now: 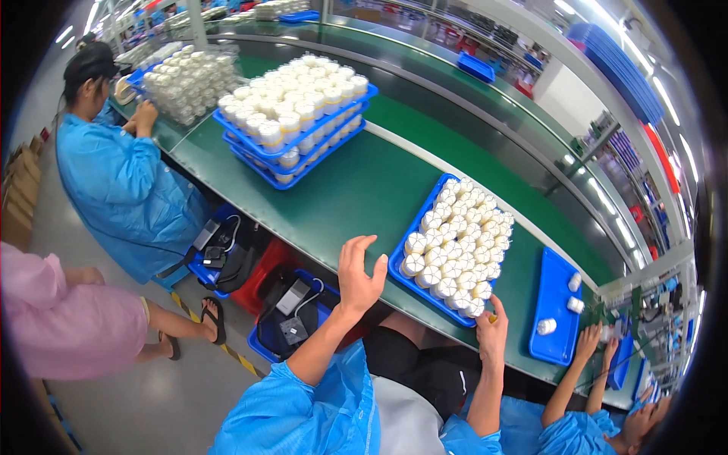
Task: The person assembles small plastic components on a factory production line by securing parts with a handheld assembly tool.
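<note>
In front of me a blue tray (396,274) lies at a slant on the green bench, filled with rows of white cylindrical parts (455,246) whose tops show dark radial lines. Off the tray's near left corner, my left hand (361,277) hangs in the air, thumb and fingers spread, holding nothing. My right hand (491,332) grips the tray's near right corner, and a small yellow patch shows among its fingers. Parts of those fingers are hidden against the rim.
Stacked blue trays (284,163) of similar parts stand to the left. On the right lies another blue tray (542,334) with a few cylinders, beside a co-worker's hands (588,345). Another co-worker (125,178) works at far left; someone in pink (68,318) stands behind. Bins (262,345) sit below.
</note>
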`<state>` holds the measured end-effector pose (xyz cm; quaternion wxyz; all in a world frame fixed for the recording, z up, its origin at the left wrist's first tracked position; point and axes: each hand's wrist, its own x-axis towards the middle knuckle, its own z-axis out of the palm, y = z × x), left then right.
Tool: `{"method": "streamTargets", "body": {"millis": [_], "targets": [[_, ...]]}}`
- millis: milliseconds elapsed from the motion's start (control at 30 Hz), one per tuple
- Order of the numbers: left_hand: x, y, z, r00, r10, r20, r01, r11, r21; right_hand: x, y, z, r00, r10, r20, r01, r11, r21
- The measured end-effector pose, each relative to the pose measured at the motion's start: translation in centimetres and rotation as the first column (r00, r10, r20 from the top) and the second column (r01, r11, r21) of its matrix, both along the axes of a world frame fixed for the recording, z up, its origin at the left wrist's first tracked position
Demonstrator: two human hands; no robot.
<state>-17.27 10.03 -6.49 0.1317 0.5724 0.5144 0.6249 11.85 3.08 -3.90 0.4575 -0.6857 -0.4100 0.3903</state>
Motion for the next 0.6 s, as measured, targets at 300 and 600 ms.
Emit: {"method": "streamTargets", "body": {"millis": [300, 600], "targets": [[-5.8, 0.8, -6.1, 0.931, 0.279, -0.236, -0.236, 0.952, 0.194, -10.4, 5.8, 0.7, 0.954, 0.206, -0.216, -0.218, 0.976, -0.030], [-6.1, 1.6, -7.0, 0.925, 0.279, -0.259, -0.214, 0.944, 0.251, -16.7, 11.9, -0.4, 0.947, 0.261, -0.186, -0.259, 0.965, 0.037]]}}
